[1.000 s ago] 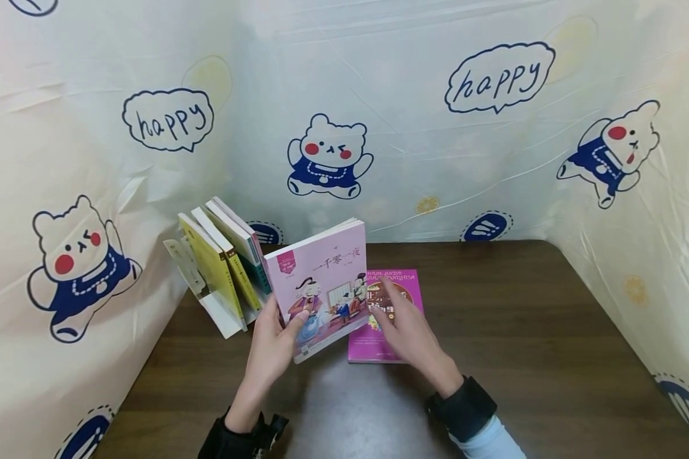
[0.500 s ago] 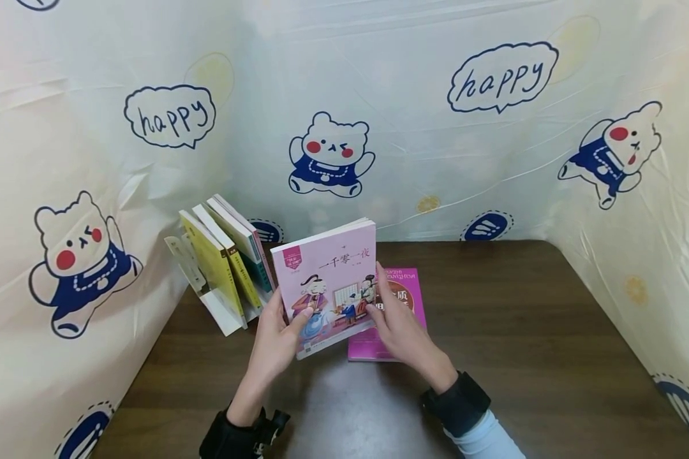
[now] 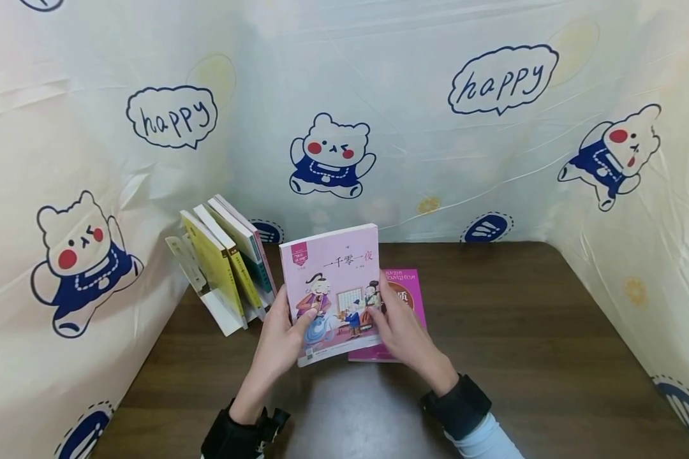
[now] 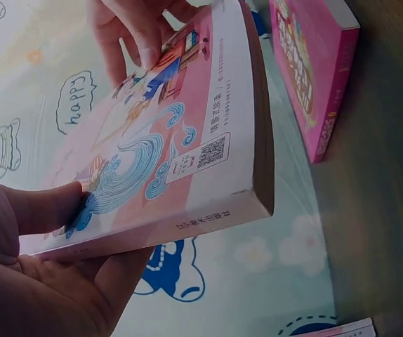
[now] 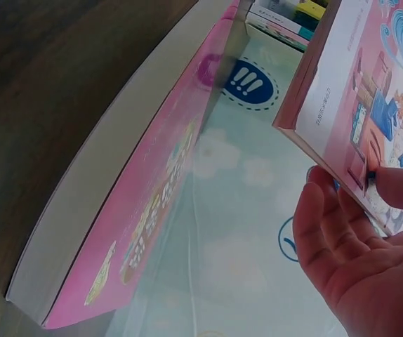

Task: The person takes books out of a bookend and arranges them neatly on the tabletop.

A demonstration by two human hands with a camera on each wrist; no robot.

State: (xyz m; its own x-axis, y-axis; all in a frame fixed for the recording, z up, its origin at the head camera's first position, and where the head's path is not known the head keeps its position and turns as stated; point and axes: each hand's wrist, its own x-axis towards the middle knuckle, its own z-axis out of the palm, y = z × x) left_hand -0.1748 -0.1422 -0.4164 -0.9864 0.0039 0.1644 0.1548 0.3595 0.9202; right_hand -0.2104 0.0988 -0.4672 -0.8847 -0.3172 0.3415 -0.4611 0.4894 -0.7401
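A pale pink paperback book (image 3: 333, 287) is held up over the table, its illustrated front cover facing the head camera. My left hand (image 3: 278, 331) grips its left edge, thumb on the cover and fingers behind, as the left wrist view shows at the spine. At the opposite edge my right hand (image 3: 404, 328) pinches the book, thumb on the cover; in the right wrist view the curled fingers (image 5: 328, 217) lie behind it. A magenta book (image 3: 404, 280) lies on the table behind, partly hidden by the pink book and the right hand.
Several upright books (image 3: 224, 261) lean in a white bookend (image 3: 224, 319) at the back left of the brown wooden table (image 3: 522, 357). A pale printed cloth (image 3: 413, 140) with bears hangs round the back and sides.
My right hand has come to the pink book's right edge and taken hold of it. The book has moved slightly right and been turned to a more upright angle.
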